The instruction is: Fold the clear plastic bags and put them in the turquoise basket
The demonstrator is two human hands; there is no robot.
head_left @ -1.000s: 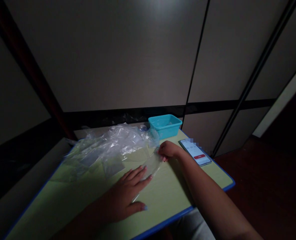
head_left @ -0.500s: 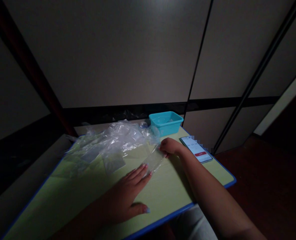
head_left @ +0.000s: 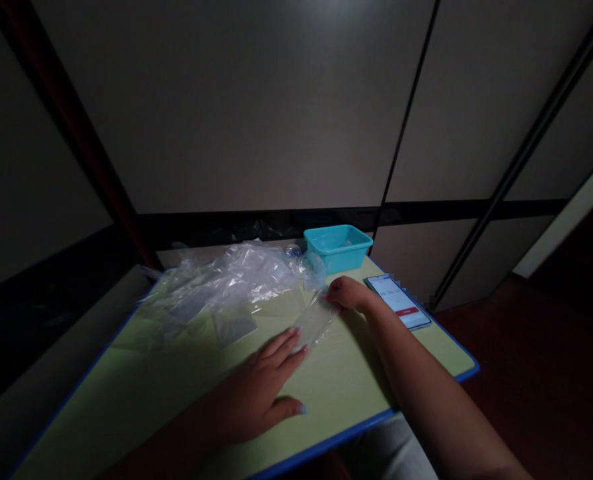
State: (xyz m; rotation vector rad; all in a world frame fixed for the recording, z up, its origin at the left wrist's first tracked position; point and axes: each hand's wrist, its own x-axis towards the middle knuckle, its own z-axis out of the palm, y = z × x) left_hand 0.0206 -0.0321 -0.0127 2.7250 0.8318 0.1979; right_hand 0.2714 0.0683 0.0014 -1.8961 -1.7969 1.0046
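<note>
A clear plastic bag (head_left: 314, 321) lies flat on the light green table (head_left: 336, 393), between my two hands. My left hand (head_left: 266, 383) rests flat with its fingers stretched out, the fingertips on the bag's near end and the thumb apart. At the far end of the bag, my right hand (head_left: 345, 295) has its fingers curled together in a pinch on the edge. Its fingertips are partly hidden. Just left of the bag spreads a loose pile of crumpled clear plastic bags (head_left: 246, 277).
A turquoise plastic basin (head_left: 339, 253) with something clear inside stands at the table's back edge. Right of my right hand lies a phone (head_left: 399, 303) with its screen lit. Behind the table rise large cabinet panels (head_left: 256, 113). Blue edging (head_left: 469, 372) runs round the table.
The whole view has shifted slightly, so everything sits a little further right. Both hands keep nearly the same pose on the bag.
</note>
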